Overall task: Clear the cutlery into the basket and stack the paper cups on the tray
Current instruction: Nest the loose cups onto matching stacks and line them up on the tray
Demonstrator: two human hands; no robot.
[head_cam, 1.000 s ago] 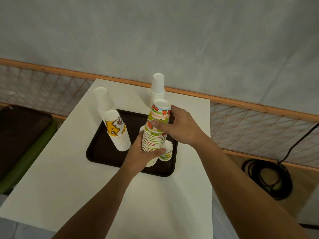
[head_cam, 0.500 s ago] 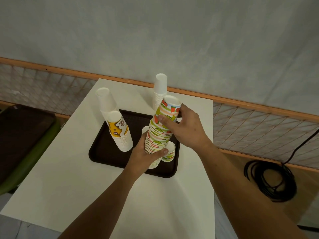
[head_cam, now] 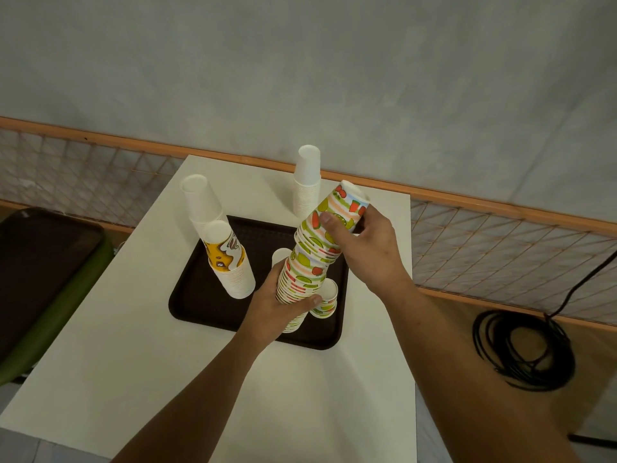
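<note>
Left hand: fingers clamped round the lower cup stack.
Right hand: fingers clamped round the tilted top cups.
Cup stack: fruit-printed paper, tapered, ribbed rims; base below left fingers, over textured brown tray.

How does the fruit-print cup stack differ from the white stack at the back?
The fruit stack is printed; the back stack is plain white. The fruit stack bends right at its top; the back stack stands straight. The left hand and right hand grip the fruit stack; the back stack is untouched. Both are nested cups, bases up.
</note>
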